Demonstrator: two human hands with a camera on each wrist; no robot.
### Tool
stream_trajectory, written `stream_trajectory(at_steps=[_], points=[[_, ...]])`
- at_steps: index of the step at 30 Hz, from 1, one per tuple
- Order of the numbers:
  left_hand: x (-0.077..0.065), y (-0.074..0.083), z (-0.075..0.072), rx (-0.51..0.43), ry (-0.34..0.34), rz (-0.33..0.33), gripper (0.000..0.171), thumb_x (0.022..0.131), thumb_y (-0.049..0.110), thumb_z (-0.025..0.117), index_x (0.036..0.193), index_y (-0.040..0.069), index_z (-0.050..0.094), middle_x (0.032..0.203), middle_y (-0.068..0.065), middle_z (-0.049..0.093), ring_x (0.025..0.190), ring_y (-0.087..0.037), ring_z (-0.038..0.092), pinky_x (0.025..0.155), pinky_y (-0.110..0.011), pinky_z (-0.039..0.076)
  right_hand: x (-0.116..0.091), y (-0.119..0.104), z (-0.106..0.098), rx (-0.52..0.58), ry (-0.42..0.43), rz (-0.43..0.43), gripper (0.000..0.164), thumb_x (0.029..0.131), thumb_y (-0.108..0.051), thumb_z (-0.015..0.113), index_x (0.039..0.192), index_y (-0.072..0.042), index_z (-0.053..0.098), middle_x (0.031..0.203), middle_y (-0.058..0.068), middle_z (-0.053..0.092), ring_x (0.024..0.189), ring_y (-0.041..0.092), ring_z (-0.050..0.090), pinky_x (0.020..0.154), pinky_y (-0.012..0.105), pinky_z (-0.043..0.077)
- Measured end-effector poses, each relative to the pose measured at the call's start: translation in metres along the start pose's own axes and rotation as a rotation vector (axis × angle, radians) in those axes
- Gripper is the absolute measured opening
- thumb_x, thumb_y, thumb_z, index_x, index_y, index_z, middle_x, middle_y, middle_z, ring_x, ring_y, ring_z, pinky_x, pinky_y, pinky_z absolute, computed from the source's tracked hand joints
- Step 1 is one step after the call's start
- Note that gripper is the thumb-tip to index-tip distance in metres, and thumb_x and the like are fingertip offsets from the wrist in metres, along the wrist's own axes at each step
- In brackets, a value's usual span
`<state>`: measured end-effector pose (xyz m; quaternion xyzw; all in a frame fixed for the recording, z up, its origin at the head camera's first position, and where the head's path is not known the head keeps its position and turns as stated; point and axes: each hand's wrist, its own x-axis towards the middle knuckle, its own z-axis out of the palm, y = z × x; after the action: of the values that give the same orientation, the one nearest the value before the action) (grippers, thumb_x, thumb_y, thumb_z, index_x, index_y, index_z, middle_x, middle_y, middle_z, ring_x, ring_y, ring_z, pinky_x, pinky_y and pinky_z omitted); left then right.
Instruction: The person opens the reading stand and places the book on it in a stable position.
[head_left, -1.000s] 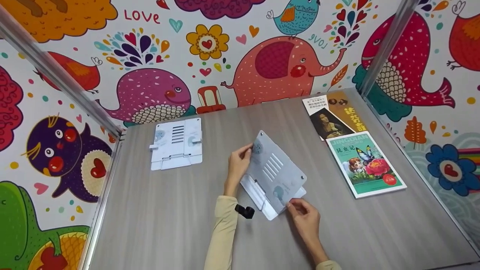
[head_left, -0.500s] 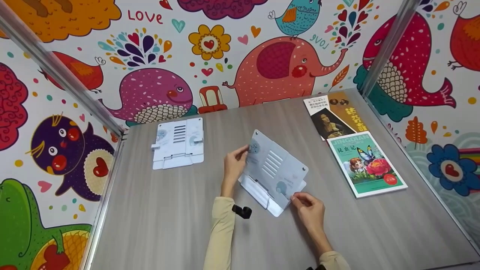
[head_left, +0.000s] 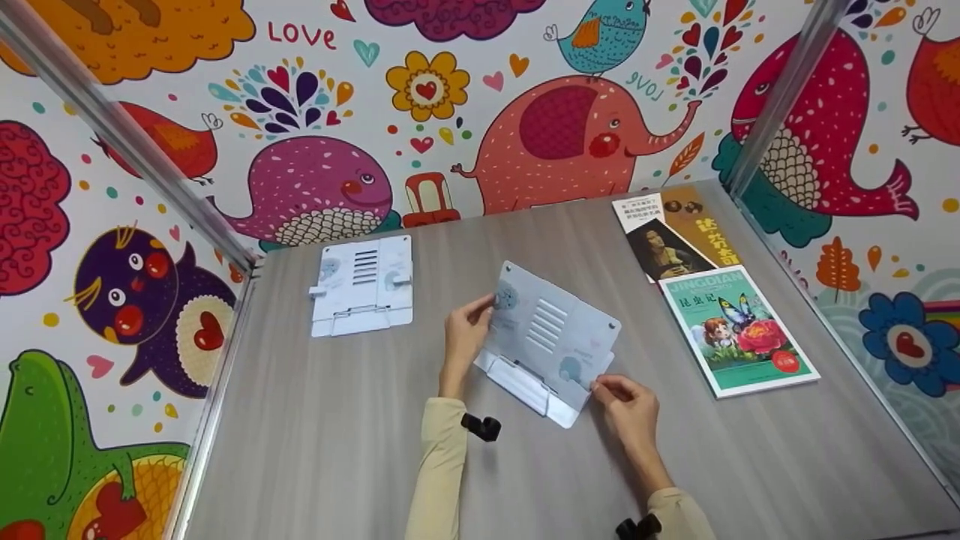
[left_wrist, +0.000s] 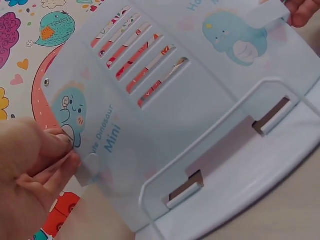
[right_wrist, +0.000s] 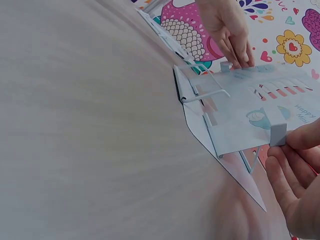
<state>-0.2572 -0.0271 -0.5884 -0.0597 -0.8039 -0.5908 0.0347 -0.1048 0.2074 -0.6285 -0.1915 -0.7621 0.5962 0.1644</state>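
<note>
A pale blue-white book stand (head_left: 517, 322) with slots and dinosaur prints stands with its back panel tilted up from a flat base on the table. My left hand (head_left: 463, 341) pinches the panel's left edge between thumb and fingers, beside a small side tab (left_wrist: 89, 170). At the opposite edge my right hand (head_left: 631, 412) pinches the panel's lower right side. In the right wrist view, that hand's thumb and fingers are at a side clip (right_wrist: 278, 135). A wire bar (left_wrist: 215, 127) crosses the panel's lower front in the left wrist view.
A second, similar book stand (head_left: 364, 285) lies flat at the back left. On the right are a green book (head_left: 739, 330) and, behind it, a brown-and-white book (head_left: 671, 232). Patterned walls (head_left: 442, 157) close off the back and sides of the wooden table (head_left: 322, 435).
The held book stand has turned so its panel faces more toward me, its right side swinging right and upward. My right hand has moved right and slightly away with that edge.
</note>
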Motion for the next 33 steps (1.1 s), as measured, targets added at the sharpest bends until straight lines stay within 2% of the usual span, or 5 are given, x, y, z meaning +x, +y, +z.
stream_trajectory(at_steps=[6,9,17,28,33], points=[[-0.004,-0.005,-0.004,-0.037,0.030,0.025,0.029,0.098,0.001,0.063,0.125,0.005,0.071,0.125,-0.014,0.071,0.116,-0.027,0.068,0.102,-0.037,0.054,0.011,-0.001,-0.002,-0.019,-0.013,-0.002,0.006,0.088,-0.006,0.076,0.092,-0.003,0.079,0.091,0.013,0.075,0.075,0.014,0.063,0.066,0.017,0.051],[-0.005,-0.007,-0.006,-0.046,0.049,0.010,0.028,0.096,0.000,0.065,0.123,0.005,0.072,0.123,-0.013,0.073,0.114,-0.025,0.069,0.100,-0.034,0.055,0.016,-0.002,-0.003,-0.034,-0.024,0.017,0.008,0.089,-0.007,0.075,0.095,-0.003,0.078,0.092,0.011,0.074,0.076,0.014,0.062,0.067,0.018,0.051],[-0.009,-0.014,-0.009,-0.068,0.171,0.061,0.020,0.090,-0.001,0.072,0.109,0.002,0.077,0.107,-0.013,0.077,0.098,-0.024,0.074,0.087,-0.032,0.060,0.028,-0.004,-0.001,-0.043,-0.021,0.023,0.008,0.088,-0.009,0.076,0.094,-0.003,0.077,0.089,0.009,0.073,0.076,0.014,0.063,0.066,0.019,0.051],[-0.014,-0.021,-0.015,-0.098,0.214,0.088,0.016,0.088,-0.001,0.075,0.104,0.001,0.078,0.102,-0.014,0.078,0.093,-0.026,0.074,0.082,-0.024,0.059,0.045,-0.009,0.001,-0.091,-0.057,0.038,0.011,0.090,-0.011,0.074,0.096,-0.003,0.077,0.092,0.011,0.073,0.079,0.017,0.062,0.067,0.019,0.050],[-0.017,-0.022,-0.018,-0.112,0.219,0.064,0.016,0.087,-0.001,0.076,0.103,0.001,0.078,0.101,-0.014,0.078,0.092,-0.025,0.074,0.082,-0.024,0.059,0.053,-0.011,0.002,-0.122,-0.082,0.039,0.011,0.092,-0.013,0.073,0.097,-0.004,0.077,0.094,0.011,0.072,0.082,0.020,0.060,0.069,0.020,0.048]])
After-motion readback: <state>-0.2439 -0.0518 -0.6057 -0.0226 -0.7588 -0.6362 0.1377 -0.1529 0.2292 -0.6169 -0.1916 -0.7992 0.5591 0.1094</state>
